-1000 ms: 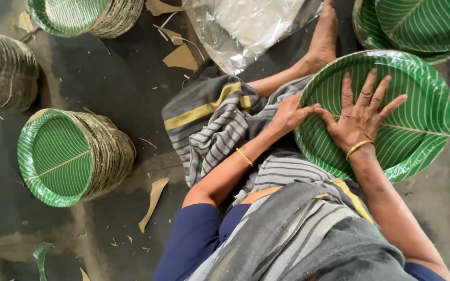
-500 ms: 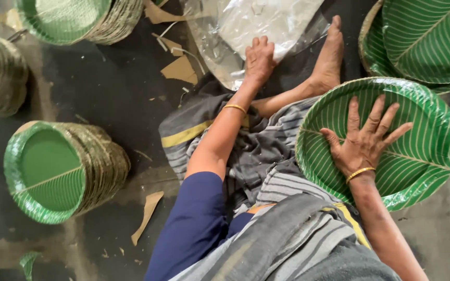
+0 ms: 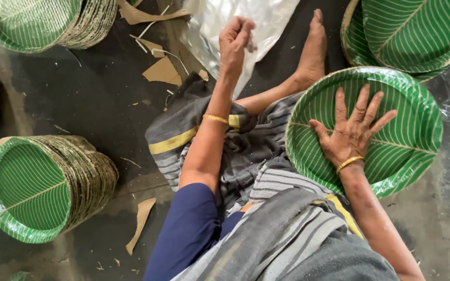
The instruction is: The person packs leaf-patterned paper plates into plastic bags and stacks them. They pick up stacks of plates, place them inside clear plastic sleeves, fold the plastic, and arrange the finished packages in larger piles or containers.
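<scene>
Here, right hand (image 3: pixel 352 132) flat, ribbed green plate (image 3: pixel 407 151)

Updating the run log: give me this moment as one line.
left hand: gripping plastic bag | right hand: flat on green plate in lap | plate stack: on floor at left

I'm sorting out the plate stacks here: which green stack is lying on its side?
The stack at lower left: it is tipped over, its ribbed edges showing in a row. The stack under the right hand lies flat, face up.
</scene>
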